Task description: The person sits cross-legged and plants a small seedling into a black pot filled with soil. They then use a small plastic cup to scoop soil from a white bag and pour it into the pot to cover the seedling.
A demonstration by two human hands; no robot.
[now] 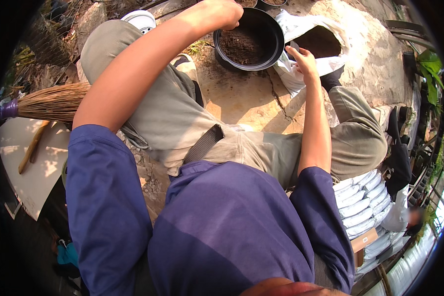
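Note:
A round black plastic pot [272, 48] with loose brown soil [240, 48] in it stands on the ground before me. My left hand [227, 14] is closed at the pot's upper left rim, its fingertips partly hidden. Against the pot's right side lies an open white plastic bag [327, 66] holding dark soil [320, 42]. My right hand [304, 61] is between pot and bag, fingers at the bag's near edge and one fingertip close to the pot's rim. Whether it pinches the plastic is unclear.
More soil-filled pots [273, 2] stand beyond. A straw broom [51, 103] and a wooden-handled tool [33, 148] lie at left. Stacked white bags [359, 203] and a cardboard box [364, 239] are at right. Another person [397, 214] is at far right, one more at lower left [66, 255].

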